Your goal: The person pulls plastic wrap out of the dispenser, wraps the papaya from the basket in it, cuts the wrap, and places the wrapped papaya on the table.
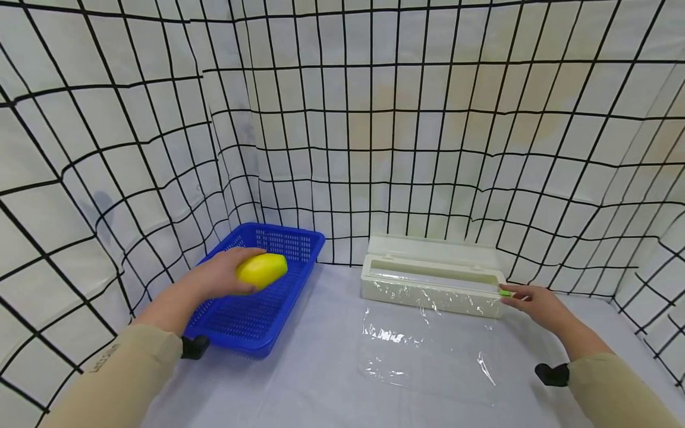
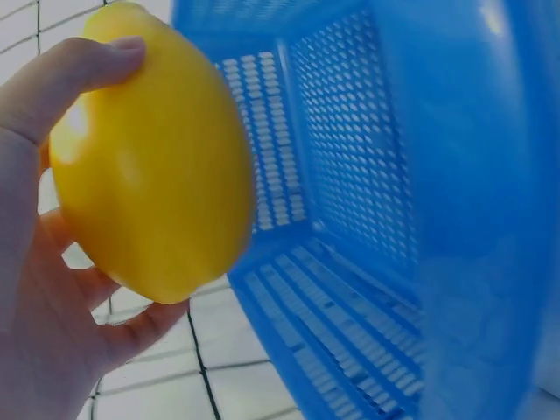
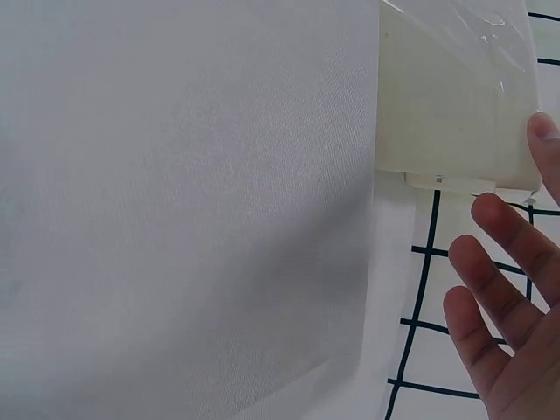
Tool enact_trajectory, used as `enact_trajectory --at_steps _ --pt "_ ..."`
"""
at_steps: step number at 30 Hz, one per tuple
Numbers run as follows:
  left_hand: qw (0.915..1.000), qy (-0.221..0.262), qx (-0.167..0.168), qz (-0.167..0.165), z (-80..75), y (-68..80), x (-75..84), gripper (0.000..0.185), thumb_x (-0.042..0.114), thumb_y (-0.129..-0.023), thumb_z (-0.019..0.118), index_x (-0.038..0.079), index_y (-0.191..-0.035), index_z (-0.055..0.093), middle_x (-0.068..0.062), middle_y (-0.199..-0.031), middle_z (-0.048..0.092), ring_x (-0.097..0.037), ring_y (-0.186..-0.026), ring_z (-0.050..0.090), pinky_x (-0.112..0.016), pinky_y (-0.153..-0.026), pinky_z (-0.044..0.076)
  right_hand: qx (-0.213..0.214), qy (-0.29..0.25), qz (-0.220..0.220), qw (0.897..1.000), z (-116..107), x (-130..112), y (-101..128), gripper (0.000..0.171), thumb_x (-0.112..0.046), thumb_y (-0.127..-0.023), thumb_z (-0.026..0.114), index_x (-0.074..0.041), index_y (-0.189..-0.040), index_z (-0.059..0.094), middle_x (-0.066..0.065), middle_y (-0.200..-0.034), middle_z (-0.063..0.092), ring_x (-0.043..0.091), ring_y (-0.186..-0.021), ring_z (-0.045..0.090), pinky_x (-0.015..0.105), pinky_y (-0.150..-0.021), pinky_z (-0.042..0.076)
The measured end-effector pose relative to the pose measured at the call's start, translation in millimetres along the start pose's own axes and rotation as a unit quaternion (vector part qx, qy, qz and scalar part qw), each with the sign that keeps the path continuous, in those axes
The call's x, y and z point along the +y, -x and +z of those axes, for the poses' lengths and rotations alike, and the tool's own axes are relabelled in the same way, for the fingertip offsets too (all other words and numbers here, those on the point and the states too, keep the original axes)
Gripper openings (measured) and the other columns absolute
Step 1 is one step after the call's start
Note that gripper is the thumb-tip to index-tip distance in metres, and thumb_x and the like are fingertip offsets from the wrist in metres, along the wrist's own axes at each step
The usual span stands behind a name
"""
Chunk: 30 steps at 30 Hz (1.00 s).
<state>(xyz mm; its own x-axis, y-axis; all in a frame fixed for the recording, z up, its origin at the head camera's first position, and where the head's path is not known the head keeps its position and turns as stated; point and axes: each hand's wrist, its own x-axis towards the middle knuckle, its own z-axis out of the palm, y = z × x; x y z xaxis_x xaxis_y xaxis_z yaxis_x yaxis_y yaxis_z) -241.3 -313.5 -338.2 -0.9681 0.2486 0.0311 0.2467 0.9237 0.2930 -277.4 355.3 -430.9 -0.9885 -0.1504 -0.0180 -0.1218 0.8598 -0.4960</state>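
My left hand [image 1: 227,273] grips a smooth yellow fruit [image 1: 262,270], oval with a blunt tip, over the blue basket [image 1: 307,309]. In the left wrist view the thumb lies across the fruit [image 2: 157,166] and the fingers curl under it, beside the basket's slotted wall [image 2: 350,131]. At the right end of a cream cling film dispenser [image 1: 428,300], my right hand [image 1: 537,306] pinches the small green slider [image 1: 505,292] between thumb and forefinger. Its other fingers [image 3: 477,271] spread loosely below the box end [image 3: 455,96] in the right wrist view. The dispenser's lid [image 1: 433,249] stands up behind.
Clear film [image 1: 428,356] hangs over the dispenser's front and lies on the white tabletop [image 1: 316,380]. White sheets with a black grid [image 1: 353,137] wall in the back and both sides, close behind the basket and dispenser.
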Motion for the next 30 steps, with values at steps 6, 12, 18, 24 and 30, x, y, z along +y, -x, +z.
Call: enact_trajectory --at_steps 6,12,18,24,30 --pt "0.9996 0.009 0.022 0.018 -5.1 -6.7 27.5 0.079 0.049 -0.082 0.076 0.032 -0.151 0.041 -0.008 -0.147 0.044 -0.034 -0.120 0.047 -0.056 -0.091 0.045 0.011 0.004 -0.007 1.000 1.2 0.3 0.2 0.060 -0.047 -0.093 0.066 -0.009 -0.138 0.058 0.022 -0.116 0.061 0.031 -0.096 0.056 0.033 -0.066 0.045" --pt "0.9984 0.027 0.027 0.042 -2.1 -12.1 59.4 0.079 0.047 -0.081 0.078 0.034 -0.150 0.041 -0.004 -0.148 0.045 -0.032 -0.125 0.045 -0.060 -0.098 0.042 0.010 0.008 -0.004 1.000 0.4 -3.9 0.0 0.060 -0.047 -0.093 0.066 -0.009 -0.138 0.058 0.023 -0.116 0.062 0.032 -0.096 0.057 0.034 -0.066 0.045" --pt "0.9951 0.045 0.029 0.083 4.7 -20.7 100.5 0.076 0.038 -0.080 0.082 0.034 -0.146 0.045 0.002 -0.141 0.050 -0.026 -0.121 0.048 -0.054 -0.100 0.043 0.015 0.010 -0.007 1.000 1.6 -1.9 -1.2 0.059 -0.046 -0.093 0.067 -0.010 -0.138 0.058 0.021 -0.114 0.063 0.031 -0.096 0.057 0.034 -0.067 0.046" --pt "0.9905 0.053 0.013 0.126 17.6 -33.0 143.5 0.074 0.032 -0.079 0.083 0.037 -0.144 0.047 0.007 -0.135 0.053 -0.019 -0.113 0.050 -0.045 -0.096 0.047 0.016 0.007 -0.009 1.000 3.0 -0.8 -0.2 0.059 -0.046 -0.093 0.066 -0.009 -0.139 0.058 0.020 -0.111 0.064 0.030 -0.094 0.057 0.034 -0.066 0.046" --pt "0.9854 0.042 -0.005 0.165 38.0 -46.9 182.8 0.074 0.036 -0.079 0.082 0.038 -0.145 0.047 0.010 -0.141 0.050 -0.016 -0.115 0.049 -0.040 -0.096 0.046 0.019 0.009 -0.011 1.000 3.0 -0.6 0.6 0.059 -0.046 -0.093 0.066 -0.008 -0.138 0.058 0.018 -0.107 0.065 0.029 -0.092 0.057 0.034 -0.065 0.045"
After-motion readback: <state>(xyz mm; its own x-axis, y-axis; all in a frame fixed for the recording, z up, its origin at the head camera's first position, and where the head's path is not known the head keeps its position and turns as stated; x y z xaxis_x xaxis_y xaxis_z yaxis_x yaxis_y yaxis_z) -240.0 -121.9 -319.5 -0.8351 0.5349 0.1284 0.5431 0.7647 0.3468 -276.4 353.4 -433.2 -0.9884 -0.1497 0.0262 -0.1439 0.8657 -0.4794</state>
